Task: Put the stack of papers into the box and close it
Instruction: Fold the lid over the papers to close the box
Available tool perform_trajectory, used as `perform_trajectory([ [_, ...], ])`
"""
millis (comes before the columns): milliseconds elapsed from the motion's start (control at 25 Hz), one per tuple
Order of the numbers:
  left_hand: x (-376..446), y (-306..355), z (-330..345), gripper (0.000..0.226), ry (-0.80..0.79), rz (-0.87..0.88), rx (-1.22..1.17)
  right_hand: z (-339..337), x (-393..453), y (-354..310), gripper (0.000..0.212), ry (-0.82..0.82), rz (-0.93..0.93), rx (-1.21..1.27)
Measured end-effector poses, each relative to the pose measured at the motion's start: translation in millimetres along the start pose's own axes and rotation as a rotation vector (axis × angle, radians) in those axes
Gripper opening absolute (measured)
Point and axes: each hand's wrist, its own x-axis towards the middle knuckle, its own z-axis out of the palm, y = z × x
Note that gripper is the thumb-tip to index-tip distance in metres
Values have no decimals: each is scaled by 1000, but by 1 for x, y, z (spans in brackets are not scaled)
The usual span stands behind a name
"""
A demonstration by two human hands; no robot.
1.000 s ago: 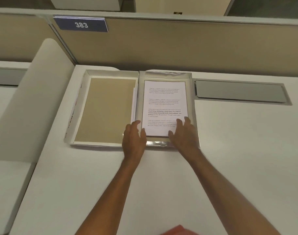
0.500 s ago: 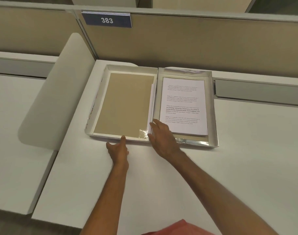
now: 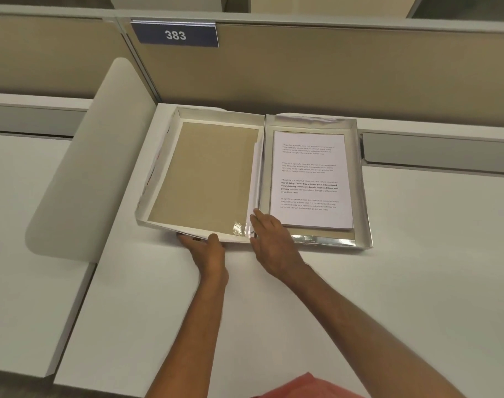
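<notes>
A flat white box lies open on the desk. Its right half, the tray (image 3: 362, 196), holds the stack of printed papers (image 3: 311, 179), lying flat inside. The left half is the lid (image 3: 204, 173), with a tan cardboard lining facing up. My left hand (image 3: 207, 251) grips the lid's near edge, fingers under it and thumb on top; that edge sits slightly off the desk. My right hand (image 3: 270, 237) rests flat with fingers apart at the hinge between lid and tray, at the near corner.
The box sits near the back of a white desk (image 3: 359, 311), against a tan partition (image 3: 302, 70) with a "383" sign (image 3: 174, 34). A grey cable cover (image 3: 440, 153) lies to the right. A curved white divider (image 3: 101, 156) rises at the left.
Both hands left the papers and moved left. My left hand reached the lid's near edge and took hold of it; my right hand settled at the hinge.
</notes>
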Motion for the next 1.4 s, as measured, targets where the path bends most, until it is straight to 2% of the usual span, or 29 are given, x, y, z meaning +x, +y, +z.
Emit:
perform_trajectory([
  [160, -27, 0, -1, 85, 35, 172, 29, 4, -4, 2, 52, -52, -8, 16],
  [360, -47, -13, 5, 54, -116, 399, 239, -10, -14, 11, 45, 6, 38, 343],
  [480, -52, -22, 8, 50, -222, 489, 403, -32, -20, 19, 35, 129, 235, 684],
  [600, -58, -30, 14, 67, -326, 632, 605, -72, -25, 31, 24, 260, 446, 952],
  [760, -61, -37, 27, 77, -390, 785, 845, -123, -38, 56, 26, 459, 661, 1345],
  [920, -49, -51, 26, 84, -509, 743, 967, -137, -52, 99, 29, 625, 804, 1493],
  [1000, -41, -51, 24, 89, -515, 608, 929, -134, -59, 118, 29, 583, 862, 1454],
  [1120, -35, -32, 27, 94, -563, 295, 764, -124, -66, 132, 37, 422, 868, 1297],
  [1280, -26, -22, 27, 77, -588, 232, 651, -109, -73, 139, 41, 356, 840, 1181],
  [1400, -19, -15, 28, 91, -611, 219, 629, -103, -79, 149, 40, 324, 846, 1174],
])
